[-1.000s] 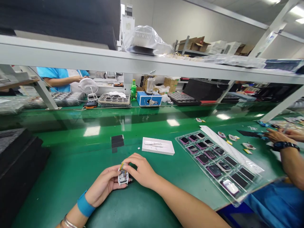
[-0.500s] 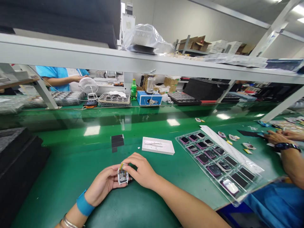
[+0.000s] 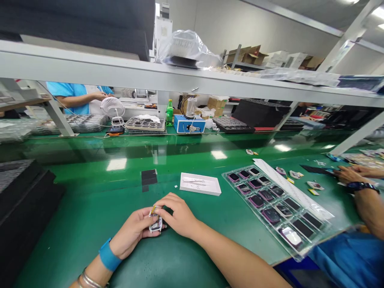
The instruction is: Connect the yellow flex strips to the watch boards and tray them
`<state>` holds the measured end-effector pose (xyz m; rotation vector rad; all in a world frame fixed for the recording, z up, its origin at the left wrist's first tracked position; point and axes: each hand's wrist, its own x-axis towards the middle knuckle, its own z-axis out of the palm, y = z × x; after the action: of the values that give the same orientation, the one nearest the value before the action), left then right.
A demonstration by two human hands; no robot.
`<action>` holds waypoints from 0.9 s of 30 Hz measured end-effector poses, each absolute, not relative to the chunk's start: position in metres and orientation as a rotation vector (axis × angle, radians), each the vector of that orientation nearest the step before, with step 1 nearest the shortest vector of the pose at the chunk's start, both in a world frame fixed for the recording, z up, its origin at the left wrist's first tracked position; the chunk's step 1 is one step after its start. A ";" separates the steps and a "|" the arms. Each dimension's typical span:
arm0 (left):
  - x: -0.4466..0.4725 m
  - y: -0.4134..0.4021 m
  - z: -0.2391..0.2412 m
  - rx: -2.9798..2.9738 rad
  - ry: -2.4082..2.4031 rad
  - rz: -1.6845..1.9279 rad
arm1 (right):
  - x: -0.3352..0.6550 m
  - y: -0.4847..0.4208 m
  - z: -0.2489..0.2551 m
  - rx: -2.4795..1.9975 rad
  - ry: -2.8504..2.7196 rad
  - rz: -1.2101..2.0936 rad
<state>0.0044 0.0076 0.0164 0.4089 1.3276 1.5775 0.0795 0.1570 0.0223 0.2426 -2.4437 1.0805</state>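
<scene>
While I'm cradling a small electronic module (image 3: 155,221) in a white frame in my left hand (image 3: 132,230), my right hand (image 3: 178,216) is closing on it from the other side. My left fingers (image 3: 144,234) are curling under and around the module, and my right fingers (image 3: 168,204) are pinching narrow at its top edge, right beside a thin yellow wire (image 3: 154,209). The module is sitting between both hands at lower middle of the frame, just above the green desk (image 3: 75,224); I can't tell if it's touching the surface.

I'm wearing a blue wristband (image 3: 108,256) and metal bangles (image 3: 90,280) on my left wrist. Just up and right of my hands, a white tray (image 3: 200,184) with tweezers (image 3: 195,181) is lying on the desk, and a stack of small black pads (image 3: 149,178) is sitting to its left. Further right, a clear blister tray (image 3: 276,208) is holding rows of dark rectangular parts, with a white paper strip (image 3: 292,188) lying along its upper edge. Black foam blocks (image 3: 24,208) are stacked at left. At far right, a co-worker's hands (image 3: 349,175) are working near small parts, a dark watch (image 3: 363,186) showing on one wrist.
</scene>
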 end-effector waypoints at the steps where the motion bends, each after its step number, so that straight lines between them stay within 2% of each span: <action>1: 0.004 0.008 0.016 0.408 1.334 1.577 | 0.079 0.157 0.022 0.245 -2.442 1.078; 18: 0.003 0.010 0.010 0.353 1.411 1.616 | 0.078 0.154 0.019 0.223 -2.399 1.119; 27: -0.016 0.003 0.012 0.054 1.442 1.914 | 0.069 0.162 0.010 0.021 -2.523 1.007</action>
<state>-0.0156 0.0027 0.0119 0.0543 1.4423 1.9142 0.0692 0.1623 0.0099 0.0212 -2.5230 1.0069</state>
